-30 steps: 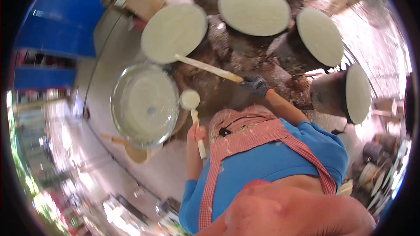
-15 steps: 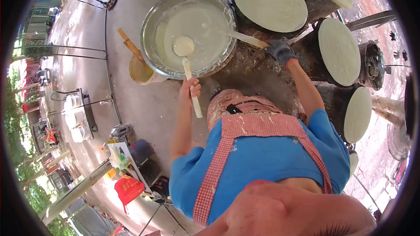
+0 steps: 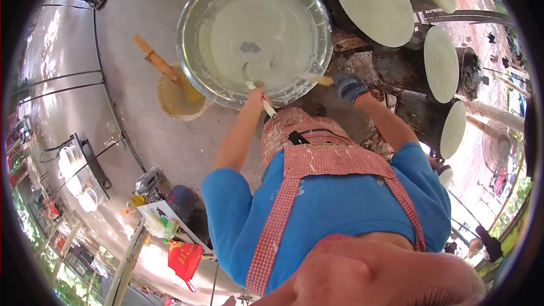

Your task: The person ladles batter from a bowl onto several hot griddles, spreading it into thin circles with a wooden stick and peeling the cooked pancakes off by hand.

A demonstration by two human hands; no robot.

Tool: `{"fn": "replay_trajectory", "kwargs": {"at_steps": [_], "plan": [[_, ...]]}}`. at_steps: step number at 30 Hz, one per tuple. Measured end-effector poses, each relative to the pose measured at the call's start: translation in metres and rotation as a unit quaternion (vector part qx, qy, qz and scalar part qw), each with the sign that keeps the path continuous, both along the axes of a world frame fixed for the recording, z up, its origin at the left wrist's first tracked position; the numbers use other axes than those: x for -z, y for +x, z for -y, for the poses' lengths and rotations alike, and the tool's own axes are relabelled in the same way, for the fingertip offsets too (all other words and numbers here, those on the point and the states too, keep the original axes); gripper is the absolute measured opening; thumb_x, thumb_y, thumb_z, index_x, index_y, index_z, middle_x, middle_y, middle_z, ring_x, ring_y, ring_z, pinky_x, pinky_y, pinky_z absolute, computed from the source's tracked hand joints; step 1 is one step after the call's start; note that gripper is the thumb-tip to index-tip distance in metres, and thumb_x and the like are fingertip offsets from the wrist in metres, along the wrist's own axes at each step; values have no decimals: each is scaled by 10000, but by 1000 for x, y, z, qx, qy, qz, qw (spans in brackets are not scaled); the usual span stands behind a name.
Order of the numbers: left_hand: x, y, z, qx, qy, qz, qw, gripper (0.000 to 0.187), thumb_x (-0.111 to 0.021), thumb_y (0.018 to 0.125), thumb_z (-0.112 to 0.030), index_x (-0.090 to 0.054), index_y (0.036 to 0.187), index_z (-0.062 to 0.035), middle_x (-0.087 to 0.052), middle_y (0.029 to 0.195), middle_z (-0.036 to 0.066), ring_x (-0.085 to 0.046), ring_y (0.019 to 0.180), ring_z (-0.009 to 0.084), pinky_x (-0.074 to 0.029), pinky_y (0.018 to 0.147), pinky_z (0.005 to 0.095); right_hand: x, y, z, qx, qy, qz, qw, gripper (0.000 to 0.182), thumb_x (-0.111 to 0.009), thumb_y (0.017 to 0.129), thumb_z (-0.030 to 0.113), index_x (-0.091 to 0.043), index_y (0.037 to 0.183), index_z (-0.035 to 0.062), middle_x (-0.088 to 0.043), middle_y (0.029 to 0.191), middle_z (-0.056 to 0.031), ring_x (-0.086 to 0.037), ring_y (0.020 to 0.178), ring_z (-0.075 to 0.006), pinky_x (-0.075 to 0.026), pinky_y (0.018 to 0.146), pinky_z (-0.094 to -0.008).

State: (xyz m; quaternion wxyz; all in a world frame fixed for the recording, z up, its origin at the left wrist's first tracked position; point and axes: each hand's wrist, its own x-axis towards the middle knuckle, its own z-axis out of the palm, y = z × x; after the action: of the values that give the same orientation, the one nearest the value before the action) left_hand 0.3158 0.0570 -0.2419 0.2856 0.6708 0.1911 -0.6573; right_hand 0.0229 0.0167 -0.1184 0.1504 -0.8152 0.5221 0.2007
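Observation:
My bare left hand (image 3: 256,97) is closed round the pale handle of a ladle (image 3: 268,107). The ladle's bowl is partly sunk in white batter, near the lower edge of a large metal basin (image 3: 182,39). My right hand (image 3: 350,88), in a dark grey glove with an orange cuff, is closed on the wooden end of a pale scraper (image 3: 324,80). The scraper's blurred blade lies over the basin's lower right edge. A dark grey patch shows on the batter's surface.
Round drums with white-coated tops (image 3: 374,4) stand at the upper right and right. Left of the basin, a bucket (image 3: 165,99) holds a wooden stick. Farther lower left are a red bag (image 3: 185,260) and a tray with white containers (image 3: 101,184).
The ladle, raised and full before, is now lowered into the batter. The view has shifted, and the basin appears larger. My right hand still holds the scraper, now lower in the view.

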Motion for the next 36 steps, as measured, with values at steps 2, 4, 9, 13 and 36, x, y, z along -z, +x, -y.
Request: {"fn": "replay_trajectory", "kwargs": {"at_steps": [2,4,9,13,36], "plan": [[15,-4,-2,18,-29,12,999,163,-441,747,-27,-318,642,-48,-327,503,26,-320,344,111,-254,298,232,-23,18,-1,26,85,-30,996,286,-526,749,355,-613,822,92,-602,788,-156,-571,767,-312,-434,692,-420],[31,-9,-1,34,-66,29,997,160,-442,744,-33,-319,643,-46,-328,505,28,-314,340,113,-251,295,233,-23,7,3,109,16,95,989,292,-525,752,363,-615,825,95,-603,785,-150,-573,756,-318,-436,691,-420],[19,-39,31,0,-140,-93,986,161,-468,763,-53,-316,809,-30,-333,521,27,-302,324,115,-258,269,256,16,-1,-32,158,57,16,986,339,-494,775,400,-615,882,102,-603,827,-146,-568,788,-324,-437,710,-409],[-33,-27,37,-80,-96,-333,935,219,-529,800,-151,-327,743,-87,-320,527,-13,-267,330,47,-233,273,187,-12,-22,-73,211,21,98,972,390,-487,782,416,-586,950,78,-593,870,-169,-564,805,-323,-437,710,-416],[-319,27,10,144,-378,-250,880,162,-422,886,-265,-421,1047,-252,-301,518,-39,-253,337,24,-176,259,160,6,-32,-46,282,8,611,739,235,-678,705,212,-580,778,11,-561,669,-107,-495,614,-145,-441,594,-293]]}}
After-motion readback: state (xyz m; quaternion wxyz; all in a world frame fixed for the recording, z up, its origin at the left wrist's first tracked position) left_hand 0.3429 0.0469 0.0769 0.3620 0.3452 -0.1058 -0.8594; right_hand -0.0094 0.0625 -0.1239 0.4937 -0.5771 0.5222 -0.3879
